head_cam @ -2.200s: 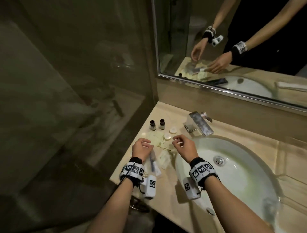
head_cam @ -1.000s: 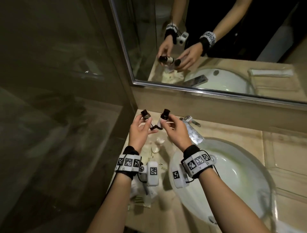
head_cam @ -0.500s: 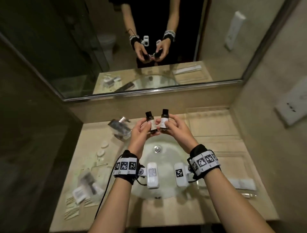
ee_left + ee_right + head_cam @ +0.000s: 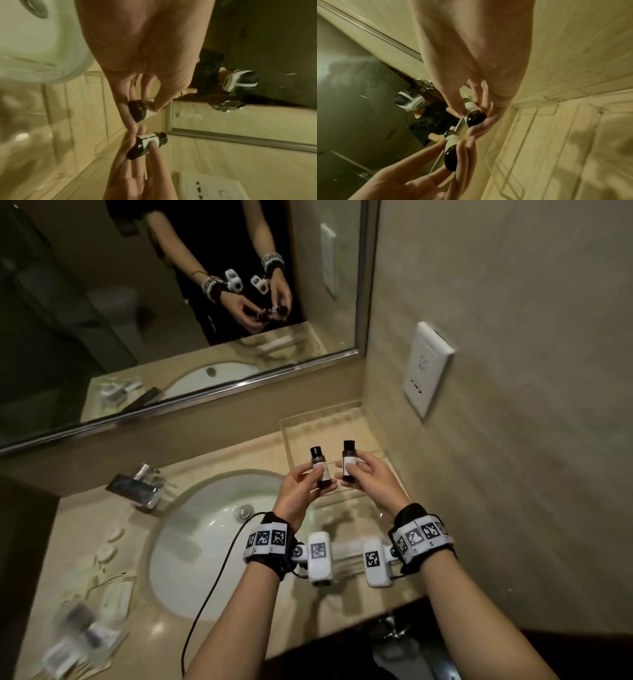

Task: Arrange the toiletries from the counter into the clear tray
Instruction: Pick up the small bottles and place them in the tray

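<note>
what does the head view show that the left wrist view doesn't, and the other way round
Only the head view shows the loose white toiletry packets on the beige stone counter left of the sink, and both marker wristbands.

Only the left wrist view shows the round dark underside of the small dark bottle with a white label pinched by the left hand.

Both show the right hand gripping a second small dark bottle, the clear plastic tray and the white basin.

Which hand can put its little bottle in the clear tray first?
Probably the right hand: it holds its bottle over the clear tray. The left hand holds its bottle nearer the sink.
</note>
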`<state>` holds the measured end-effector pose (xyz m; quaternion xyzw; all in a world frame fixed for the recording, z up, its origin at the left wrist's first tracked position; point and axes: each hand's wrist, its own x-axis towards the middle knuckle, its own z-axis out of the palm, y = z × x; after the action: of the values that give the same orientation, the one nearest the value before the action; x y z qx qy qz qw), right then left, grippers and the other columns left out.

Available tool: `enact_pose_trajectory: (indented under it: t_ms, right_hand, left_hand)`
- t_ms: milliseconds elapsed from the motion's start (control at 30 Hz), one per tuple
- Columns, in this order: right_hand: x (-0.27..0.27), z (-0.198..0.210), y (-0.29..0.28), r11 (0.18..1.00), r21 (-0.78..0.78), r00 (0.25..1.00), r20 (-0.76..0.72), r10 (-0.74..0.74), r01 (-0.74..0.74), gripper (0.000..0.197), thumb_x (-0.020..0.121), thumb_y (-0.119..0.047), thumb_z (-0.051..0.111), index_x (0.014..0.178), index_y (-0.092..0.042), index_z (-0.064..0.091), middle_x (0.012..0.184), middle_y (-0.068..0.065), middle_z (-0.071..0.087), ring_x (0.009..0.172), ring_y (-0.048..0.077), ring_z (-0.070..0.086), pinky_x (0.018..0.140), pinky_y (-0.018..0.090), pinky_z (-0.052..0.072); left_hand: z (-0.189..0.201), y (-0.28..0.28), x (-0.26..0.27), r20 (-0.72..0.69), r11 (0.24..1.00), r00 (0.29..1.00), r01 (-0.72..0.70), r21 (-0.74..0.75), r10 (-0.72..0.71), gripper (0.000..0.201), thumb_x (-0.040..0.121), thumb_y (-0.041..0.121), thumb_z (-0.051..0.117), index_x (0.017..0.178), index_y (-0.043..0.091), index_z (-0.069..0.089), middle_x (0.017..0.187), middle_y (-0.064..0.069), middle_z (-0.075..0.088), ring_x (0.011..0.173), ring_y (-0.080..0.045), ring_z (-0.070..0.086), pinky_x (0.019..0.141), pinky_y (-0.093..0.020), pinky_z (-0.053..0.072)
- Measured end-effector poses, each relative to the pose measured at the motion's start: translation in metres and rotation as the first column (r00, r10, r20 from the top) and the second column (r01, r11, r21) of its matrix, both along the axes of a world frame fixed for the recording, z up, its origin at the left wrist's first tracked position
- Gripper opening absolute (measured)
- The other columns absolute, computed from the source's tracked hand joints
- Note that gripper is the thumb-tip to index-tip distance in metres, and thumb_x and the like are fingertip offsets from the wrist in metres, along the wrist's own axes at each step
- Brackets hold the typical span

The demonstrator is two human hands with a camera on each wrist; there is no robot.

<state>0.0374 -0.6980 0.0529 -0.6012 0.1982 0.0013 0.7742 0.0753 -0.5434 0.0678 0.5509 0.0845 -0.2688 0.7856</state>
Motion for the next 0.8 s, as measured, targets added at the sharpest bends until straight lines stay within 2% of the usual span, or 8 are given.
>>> enact_pose_trajectory:
  t_ms: [67,167,267,333,467,600,700,800]
  right_hand:
    - [-0.006,-0.022,-0.01,0.996,-0.065,0.993,-0.099,-0.066,0.06,0.034,0.094,-0.015,0.063,0.126,-0.008,0.055,0.114,0.014,0.07,0.099,0.028,0.071,0.08,0.031,0.06]
    - [-0.019,-0.058,-0.026,0.945,-0.315,0.938,-0.296,-0.18,0.082,0.037,0.085,-0.023,0.074,0.117,-0.009,0.061,0.11,0.009,0.071,0.1,0.026,0.069,0.083,0.036,0.057]
    - [-0.031,-0.082,-0.037,0.874,-0.485,0.887,-0.392,-0.243,0.025,0.035,0.083,-0.021,0.075,0.113,-0.007,0.064,0.107,0.009,0.071,0.096,0.023,0.068,0.087,0.035,0.056]
    - [-0.036,-0.092,-0.041,0.802,-0.593,0.874,-0.422,-0.243,-0.064,0.035,0.082,-0.022,0.075,0.112,-0.005,0.066,0.104,0.011,0.072,0.097,0.025,0.068,0.088,0.034,0.055]
    - [-0.041,-0.106,-0.042,0.64,-0.739,0.866,-0.445,-0.228,-0.21,0.036,0.082,-0.025,0.072,0.112,-0.007,0.067,0.107,0.012,0.069,0.098,0.027,0.065,0.087,0.03,0.051]
    - [-0.043,-0.109,-0.038,0.546,-0.815,0.886,-0.385,-0.26,-0.195,0.034,0.079,-0.021,0.072,0.109,-0.01,0.06,0.106,0.011,0.064,0.095,0.027,0.063,0.084,0.034,0.053]
    - [-0.045,-0.108,-0.035,0.441,-0.855,0.876,-0.41,-0.254,-0.272,0.031,0.084,-0.021,0.07,0.109,-0.01,0.055,0.108,0.011,0.061,0.097,0.028,0.062,0.081,0.035,0.051]
    - [-0.046,-0.107,-0.034,0.368,-0.882,0.869,-0.407,-0.281,-0.294,0.033,0.086,-0.025,0.071,0.109,-0.01,0.053,0.112,0.009,0.059,0.1,0.026,0.061,0.083,0.035,0.051]
  left_hand:
    - [-0.019,-0.013,-0.004,-0.069,0.997,0.997,0.021,0.068,-0.017,0.033,0.088,0.006,0.065,0.116,-0.008,0.053,0.092,-0.016,0.066,0.082,-0.03,0.068,0.078,-0.034,0.06]
    - [-0.056,-0.028,-0.012,-0.147,0.967,0.984,0.128,0.22,-0.097,0.049,0.084,0.013,0.072,0.123,-0.007,0.05,0.089,-0.012,0.068,0.071,-0.023,0.071,0.076,-0.038,0.061]
    - [-0.087,-0.039,-0.016,-0.184,0.906,0.97,0.219,0.362,-0.161,0.043,0.085,0.02,0.071,0.118,-0.002,0.054,0.073,-0.004,0.064,0.048,-0.008,0.061,0.053,-0.027,0.054]
    - [-0.104,-0.045,-0.015,-0.208,0.862,0.956,0.28,0.423,-0.208,0.041,0.085,0.019,0.07,0.116,-0.002,0.053,0.063,-0.002,0.058,0.042,-0.007,0.051,0.048,-0.022,0.046]
    - [-0.129,-0.053,-0.01,-0.234,0.812,0.938,0.341,0.474,-0.257,0.053,0.077,0.021,0.073,0.116,-0.009,0.054,0.067,-0.006,0.059,0.049,-0.013,0.051,0.054,-0.028,0.051]
    - [-0.141,-0.058,-0.009,-0.23,0.806,0.939,0.339,0.485,-0.256,0.034,0.079,0.017,0.073,0.103,0.006,0.051,0.081,-0.014,0.064,0.059,-0.018,0.054,0.076,-0.042,0.056]
    - [-0.144,-0.059,-0.008,-0.244,0.806,0.933,0.354,0.474,-0.266,0.026,0.081,0.015,0.072,0.091,0.013,0.048,0.084,-0.016,0.062,0.056,-0.017,0.052,0.073,-0.04,0.054]
    - [-0.142,-0.061,-0.007,-0.26,0.807,0.927,0.367,0.463,-0.272,0.026,0.083,0.014,0.071,0.093,0.012,0.047,0.084,-0.015,0.062,0.055,-0.017,0.051,0.071,-0.04,0.054]
